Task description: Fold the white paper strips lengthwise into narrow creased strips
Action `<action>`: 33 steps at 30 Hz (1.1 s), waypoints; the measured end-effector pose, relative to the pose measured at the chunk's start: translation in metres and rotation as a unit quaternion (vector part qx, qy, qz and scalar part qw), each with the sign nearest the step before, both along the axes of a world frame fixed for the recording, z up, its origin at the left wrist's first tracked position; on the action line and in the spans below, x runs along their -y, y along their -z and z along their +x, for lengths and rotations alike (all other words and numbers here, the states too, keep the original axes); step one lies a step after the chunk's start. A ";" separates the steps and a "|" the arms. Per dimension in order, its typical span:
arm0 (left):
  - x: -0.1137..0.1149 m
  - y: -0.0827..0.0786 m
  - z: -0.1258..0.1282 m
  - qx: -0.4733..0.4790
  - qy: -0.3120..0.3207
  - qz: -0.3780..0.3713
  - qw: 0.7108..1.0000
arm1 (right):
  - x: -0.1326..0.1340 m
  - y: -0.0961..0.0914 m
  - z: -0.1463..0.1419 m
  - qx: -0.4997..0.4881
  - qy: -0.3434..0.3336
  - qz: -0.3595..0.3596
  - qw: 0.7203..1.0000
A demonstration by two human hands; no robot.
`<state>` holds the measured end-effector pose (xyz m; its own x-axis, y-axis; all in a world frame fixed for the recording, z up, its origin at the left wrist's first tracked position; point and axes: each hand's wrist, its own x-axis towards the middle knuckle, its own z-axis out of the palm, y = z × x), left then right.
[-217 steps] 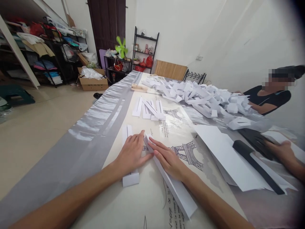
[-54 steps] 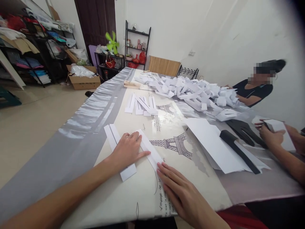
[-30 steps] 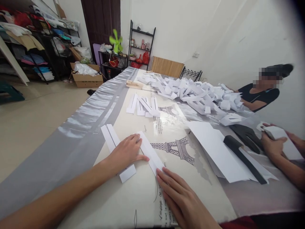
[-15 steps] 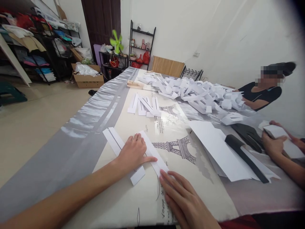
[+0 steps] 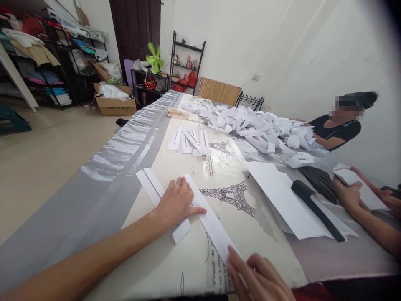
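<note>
A long white paper strip (image 5: pixel 214 223) lies slantwise on the printed tablecloth. My left hand (image 5: pixel 177 198) presses on its far part, palm down, thumb stretched across the strip and the other fingers at its far left edge. A second white paper strip (image 5: pixel 147 186), with a dark line or gap along it, passes beneath the same hand; its near end shows below the wrist. At the near end of the first strip, my right hand (image 5: pixel 255 278) has its fingertips closed on the paper, the other fingers curled. Its lower part leaves the picture.
Several white strips (image 5: pixel 189 140) lie ahead, before a large heap of folded paper (image 5: pixel 257 121). Flat white sheets (image 5: pixel 282 196) with a black strip (image 5: pixel 318 211) sit to the right. There, another person's hands (image 5: pixel 347 192) hold a white stack; a further person (image 5: pixel 336 129) is behind the heap.
My right hand has slid along the strip toward me and to the right, its fingers now more curled. My left hand stays in place. The view has shifted slightly.
</note>
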<state>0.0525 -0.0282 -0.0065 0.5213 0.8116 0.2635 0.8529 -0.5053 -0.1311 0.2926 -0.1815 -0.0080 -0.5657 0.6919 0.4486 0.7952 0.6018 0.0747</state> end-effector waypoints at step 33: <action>-0.009 -0.011 -0.026 0.010 0.084 -0.005 0.996 | -0.099 -0.015 -0.047 0.068 -0.038 -0.079 0.994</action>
<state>0.0260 -0.0188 0.0044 0.6448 0.7160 0.2675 0.7585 -0.6427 -0.1079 0.2453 -0.0823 0.0069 -0.6668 0.7009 0.2533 0.7361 0.6725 0.0770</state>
